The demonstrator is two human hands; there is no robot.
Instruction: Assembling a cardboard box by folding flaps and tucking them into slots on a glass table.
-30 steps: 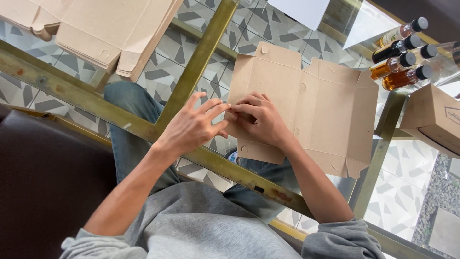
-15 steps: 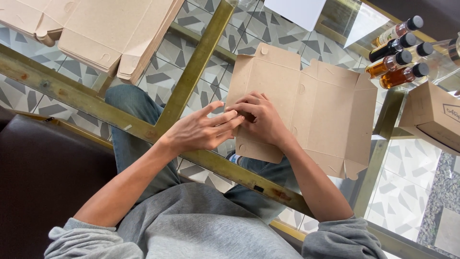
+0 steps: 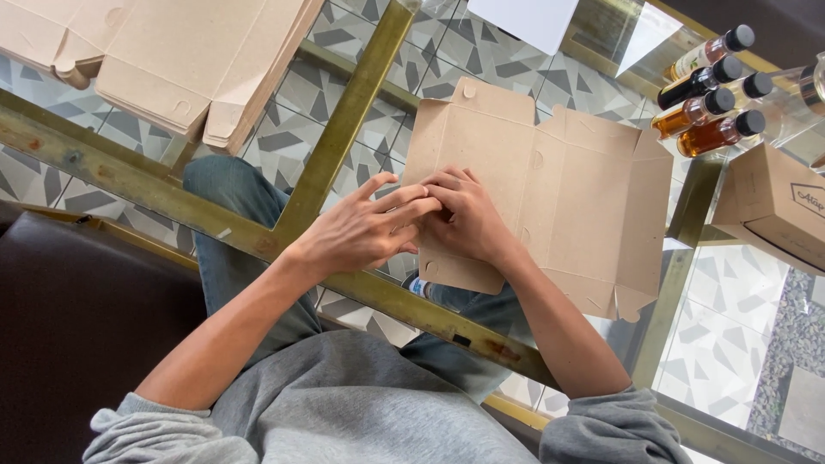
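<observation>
A flat, unfolded brown cardboard box blank (image 3: 584, 198) lies on the glass table top. My right hand (image 3: 471, 219) rests on its left panel with the fingers curled down onto the card near a fold. Reaching in from the left, my left hand (image 3: 357, 232) has its fingers stretched out and slightly apart. Its fingertips lie across the fingers of my right hand at the blank's left edge. I cannot tell whether a flap is pinched under the fingers.
A stack of flat cardboard blanks (image 3: 198, 69) lies at the upper left. Several small bottles (image 3: 709, 94) lie at the upper right, above a closed cardboard box (image 3: 773, 202). A white sheet (image 3: 524, 17) is at the top. Brass frame bars (image 3: 344, 120) run under the glass.
My left hand has slid right and flattened, bringing its fingertips onto my right hand's fingers. The right hand and the blank have barely moved.
</observation>
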